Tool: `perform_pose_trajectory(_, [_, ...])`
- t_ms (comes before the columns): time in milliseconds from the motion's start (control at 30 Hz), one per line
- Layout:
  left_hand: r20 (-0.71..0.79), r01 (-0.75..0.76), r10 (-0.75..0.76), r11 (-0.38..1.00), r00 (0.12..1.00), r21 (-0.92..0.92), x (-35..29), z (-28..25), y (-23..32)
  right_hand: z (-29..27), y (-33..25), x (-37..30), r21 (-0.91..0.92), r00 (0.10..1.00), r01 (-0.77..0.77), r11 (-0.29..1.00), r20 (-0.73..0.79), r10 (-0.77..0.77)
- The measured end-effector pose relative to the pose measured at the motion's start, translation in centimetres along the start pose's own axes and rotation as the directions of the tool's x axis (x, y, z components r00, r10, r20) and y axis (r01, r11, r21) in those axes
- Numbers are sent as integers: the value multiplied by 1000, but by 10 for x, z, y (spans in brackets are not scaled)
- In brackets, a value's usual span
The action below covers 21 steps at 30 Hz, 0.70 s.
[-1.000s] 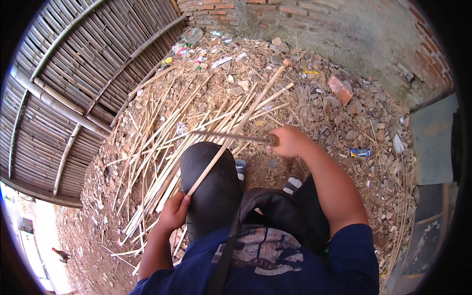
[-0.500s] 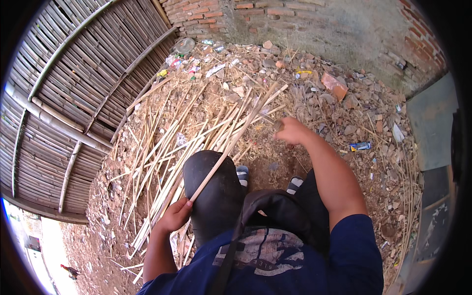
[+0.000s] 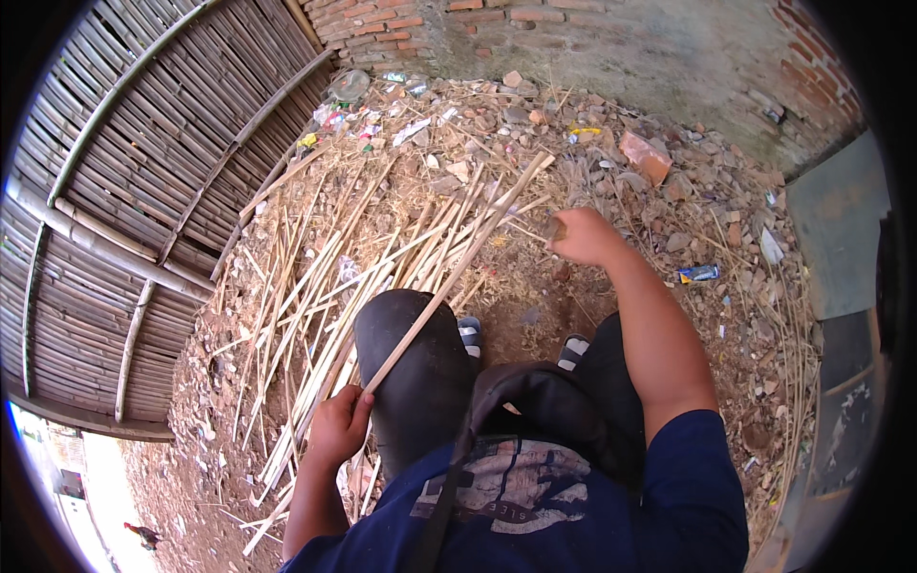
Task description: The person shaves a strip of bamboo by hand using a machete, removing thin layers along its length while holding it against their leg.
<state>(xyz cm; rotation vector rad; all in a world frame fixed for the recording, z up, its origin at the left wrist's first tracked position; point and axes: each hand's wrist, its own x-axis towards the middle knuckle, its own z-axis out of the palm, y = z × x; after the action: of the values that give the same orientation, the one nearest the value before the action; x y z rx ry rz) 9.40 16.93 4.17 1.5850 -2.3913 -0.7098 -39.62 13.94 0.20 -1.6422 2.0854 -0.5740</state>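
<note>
A long pale bamboo strip [image 3: 447, 285] lies slanted across my dark-trousered left knee [image 3: 406, 329], its far end above the pile. My left hand [image 3: 339, 426] is closed round its near end, thumb on top. To the right of the strip's far half, my right hand [image 3: 585, 237] is closed on a knife-like tool [image 3: 553, 229] with a brown handle. A thin part of it points left toward the strip; its exact shape is too small to tell. Several loose bamboo strips [image 3: 315, 329] lie crisscrossed on the ground beyond and left of my knee.
A bamboo slat wall [image 3: 143, 162] stands on the left, and a worn brick wall [image 3: 611, 43] at the back. Rubble covers the ground, with a brick chunk [image 3: 646, 158] and a blue wrapper [image 3: 698, 274]. Grey panels [image 3: 841, 229] lean at right. A chicken [image 3: 143, 535] is at lower left.
My right hand with the tool has shifted slightly away from me and to the right. My left hand stays closed on the strip, which still rests on my knee.
</note>
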Motion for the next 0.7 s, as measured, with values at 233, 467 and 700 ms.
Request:
perform_pose_trajectory(233, [-123,13,3,992,992,128,-6,2,-13,-15,35,3,231,941,-96,968,-297,164])
perform_pose_trajectory(467, [-262,-141,255,912,931,385,17,-10,-17,-28,13,-13,48,907,79,996,-418,-52])
perform_pose_trajectory(700, [-233,-332,473,824,850,459,69,-70,-23,-25,-5,-13,11,994,62,998,93,-63])
